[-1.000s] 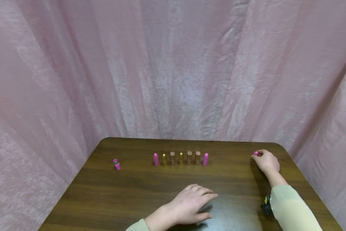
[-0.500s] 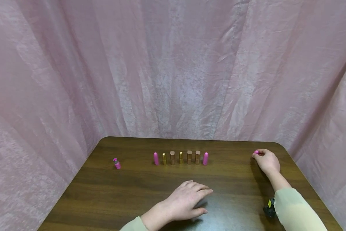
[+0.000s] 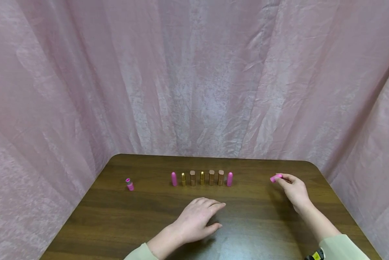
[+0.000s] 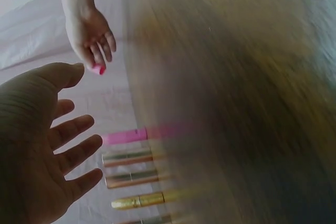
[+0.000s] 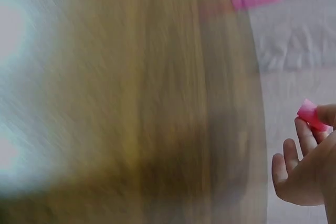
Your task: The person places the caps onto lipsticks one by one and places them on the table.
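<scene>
My right hand (image 3: 295,191) pinches a small pink lipstick cap (image 3: 274,178) between thumb and fingers, above the right side of the table. In the right wrist view the cap (image 5: 307,110) is tilted, its wide end outward. My left hand (image 3: 195,221) hovers palm down over the middle of the table, fingers spread and holding nothing. Beyond it stands a row of upright lipsticks, with a pink lipstick (image 3: 229,179) at the right end and another pink lipstick (image 3: 174,179) at the left end. An uncapped pink lipstick base (image 3: 129,184) stands alone at the far left.
Between the pink ends of the row stand gold lipsticks (image 3: 202,178) and square copper lipsticks (image 3: 211,178). They sit close together on the brown wooden table (image 3: 116,224). A pink curtain (image 3: 194,79) hangs behind and beside the table.
My right hand has lifted the pink cap from the far right and carried it left and a little nearer. My left hand has drifted left.
</scene>
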Demonstrator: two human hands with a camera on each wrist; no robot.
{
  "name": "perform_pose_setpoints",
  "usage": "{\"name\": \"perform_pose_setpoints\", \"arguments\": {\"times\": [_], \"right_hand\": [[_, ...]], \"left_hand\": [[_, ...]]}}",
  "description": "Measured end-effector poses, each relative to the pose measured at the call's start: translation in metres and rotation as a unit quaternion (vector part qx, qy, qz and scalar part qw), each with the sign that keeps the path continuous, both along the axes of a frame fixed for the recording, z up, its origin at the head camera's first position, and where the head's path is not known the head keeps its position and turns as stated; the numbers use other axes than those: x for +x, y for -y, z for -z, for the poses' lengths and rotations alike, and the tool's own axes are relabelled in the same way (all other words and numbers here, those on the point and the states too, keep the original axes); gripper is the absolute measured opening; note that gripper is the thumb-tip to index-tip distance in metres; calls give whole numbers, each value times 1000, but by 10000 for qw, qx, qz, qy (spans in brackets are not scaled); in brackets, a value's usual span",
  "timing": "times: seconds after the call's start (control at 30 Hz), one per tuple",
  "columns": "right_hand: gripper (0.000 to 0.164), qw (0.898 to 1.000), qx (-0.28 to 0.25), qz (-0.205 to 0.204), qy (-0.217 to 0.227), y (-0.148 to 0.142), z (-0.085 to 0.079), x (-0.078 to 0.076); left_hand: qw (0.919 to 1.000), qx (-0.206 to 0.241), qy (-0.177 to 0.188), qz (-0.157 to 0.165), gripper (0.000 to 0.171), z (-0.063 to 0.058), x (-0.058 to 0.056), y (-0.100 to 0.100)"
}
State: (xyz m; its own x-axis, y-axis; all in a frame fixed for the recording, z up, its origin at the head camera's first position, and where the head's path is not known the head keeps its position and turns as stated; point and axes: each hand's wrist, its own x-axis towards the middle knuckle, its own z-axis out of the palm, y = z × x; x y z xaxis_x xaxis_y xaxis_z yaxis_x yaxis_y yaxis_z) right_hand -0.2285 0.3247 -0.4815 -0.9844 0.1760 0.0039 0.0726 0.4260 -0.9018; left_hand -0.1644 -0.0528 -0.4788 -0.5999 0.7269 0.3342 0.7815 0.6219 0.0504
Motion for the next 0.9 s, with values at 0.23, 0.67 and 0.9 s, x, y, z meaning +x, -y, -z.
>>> {"name": "perform_pose_setpoints", "arguments": {"times": [0.23, 0.67, 0.9], "right_hand": [[48, 9882, -1509, -164, 218, 22, -5, 27], [23, 9190, -3839, 337, 833, 64, 6, 59], [22, 9156, -3925, 393, 782, 68, 12, 64]], "left_hand": [[9993, 171, 196, -253, 59, -2, -2, 15], [9930, 501, 772, -746, 58, -5, -3, 41], [9872, 996, 632, -1074, 56, -9, -6, 67]]}}
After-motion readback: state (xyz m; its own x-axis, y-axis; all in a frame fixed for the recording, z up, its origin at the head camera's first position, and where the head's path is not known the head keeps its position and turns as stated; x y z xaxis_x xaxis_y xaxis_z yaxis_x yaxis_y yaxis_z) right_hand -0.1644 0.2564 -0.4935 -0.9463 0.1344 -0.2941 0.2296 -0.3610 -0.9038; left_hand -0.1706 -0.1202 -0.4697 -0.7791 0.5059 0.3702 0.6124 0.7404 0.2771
